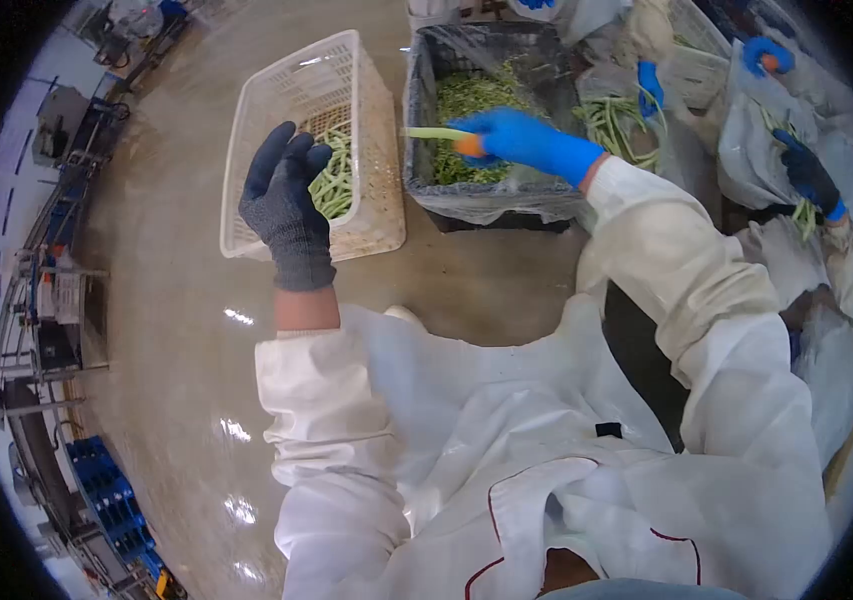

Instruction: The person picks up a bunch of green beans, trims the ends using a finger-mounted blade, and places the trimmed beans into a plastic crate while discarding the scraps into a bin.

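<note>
My right hand (pixel 531 142), in a blue glove, is closed on a long green bean (pixel 428 132) that points left. An orange piece (pixel 469 146) shows at its fingertips; its kind I cannot make out. My left hand (pixel 288 205), in a dark grey glove, is raised in front of a white plastic basket (pixel 376 150). Its fingers are bent and apart, with nothing visible in them. Inside that basket lie green beans (pixel 334 185), partly hidden by this hand. Beneath the right hand stands a black crate (pixel 424 95) lined with clear plastic, holding small green pieces (pixel 476 95).
At the right, co-workers' gloved hands, one blue (pixel 650 88) and one dark (pixel 808 170), work near more green beans (pixel 618 130). Another white basket (pixel 698 75) stands behind. Metal equipment (pixel 41 350) and a blue crate (pixel 111 500) line the left. The floor (pixel 176 330) looks wet.
</note>
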Motion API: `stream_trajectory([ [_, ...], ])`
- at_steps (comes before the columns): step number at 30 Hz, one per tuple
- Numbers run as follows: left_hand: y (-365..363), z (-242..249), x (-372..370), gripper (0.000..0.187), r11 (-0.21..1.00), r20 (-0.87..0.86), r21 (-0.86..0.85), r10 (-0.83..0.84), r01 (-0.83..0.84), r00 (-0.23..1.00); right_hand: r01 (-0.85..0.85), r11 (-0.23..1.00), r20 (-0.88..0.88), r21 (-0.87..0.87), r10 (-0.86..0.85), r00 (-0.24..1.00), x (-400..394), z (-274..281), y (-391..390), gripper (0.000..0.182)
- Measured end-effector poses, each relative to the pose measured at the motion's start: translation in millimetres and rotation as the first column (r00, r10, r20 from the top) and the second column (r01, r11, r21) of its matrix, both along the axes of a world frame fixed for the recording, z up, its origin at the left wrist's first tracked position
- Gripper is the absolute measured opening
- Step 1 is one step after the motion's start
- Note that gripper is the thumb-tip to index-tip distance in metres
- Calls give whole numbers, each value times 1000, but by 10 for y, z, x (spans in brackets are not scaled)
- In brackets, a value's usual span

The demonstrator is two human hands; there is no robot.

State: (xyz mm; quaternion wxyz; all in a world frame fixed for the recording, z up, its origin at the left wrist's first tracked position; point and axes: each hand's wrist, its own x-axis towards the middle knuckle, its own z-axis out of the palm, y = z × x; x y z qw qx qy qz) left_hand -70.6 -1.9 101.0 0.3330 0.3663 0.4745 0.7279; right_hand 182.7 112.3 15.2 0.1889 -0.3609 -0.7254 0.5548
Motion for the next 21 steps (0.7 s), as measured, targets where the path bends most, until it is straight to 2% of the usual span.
stream_trajectory([
  [2, 17, -35, 125, 31, 997, -22, -22, -79, 79, 997, 146, 986, -351, 77, -111, 930, -245, 369, -147, 43],
  [5, -56, -7, 229, 34, 988, -113, -71, -146, 139, 983, 224, 918, -273, 328, -135, 952, -13, 313, 311, 39],
  [7, -128, -9, 210, 37, 981, -219, -116, -178, 156, 959, 194, 966, -320, 171, -132, 938, 370, 418, 462, 36],
  [8, -149, 6, 216, 36, 982, -304, -145, -158, 118, 940, 255, 950, -206, 180, -217, 954, 645, 527, 446, 33],
  [11, -275, 33, 215, 33, 955, -401, -266, -233, 131, 886, 396, 903, -226, 169, -355, 907, 1498, 206, 945, 32],
  [12, -289, -30, 172, 34, 954, -468, -273, -243, 122, 850, 508, 821, -173, 260, -478, 861, 1718, 326, 688, 28],
  [13, -319, -9, 201, 34, 939, -449, -302, -293, 166, 844, 556, 786, -86, 269, -555, 827, 2009, 139, 749, 27],
  [14, -334, -25, 217, 33, 926, -508, -345, -320, 152, 800, 596, 752, -3, 281, -620, 784, 2319, -199, 898, 27],
  [15, -363, 1, 304, 33, 905, -530, -407, -346, 126, 774, 478, 739, 203, 474, -620, 758, 2722, -644, 1060, 28],
  [17, -357, -57, 429, 33, 886, -563, -448, -385, 122, 732, 475, 745, 427, 469, -662, 616, 3184, -1417, 1048, 29],
  [18, -374, -37, 541, 33, 868, -578, -485, -409, 106, 707, 627, 718, 464, 302, -685, 562, 3284, -1701, 889, 31],
  [20, -327, -100, 646, 34, 823, -597, -562, -468, 77, 651, 567, 760, 488, 318, -643, 590, 3361, -2364, 597, 31],
  [21, -292, -178, 650, 34, 811, -613, -579, -497, 78, 614, 564, 745, 461, 356, -665, 588, 3249, -2517, 369, 31],
])
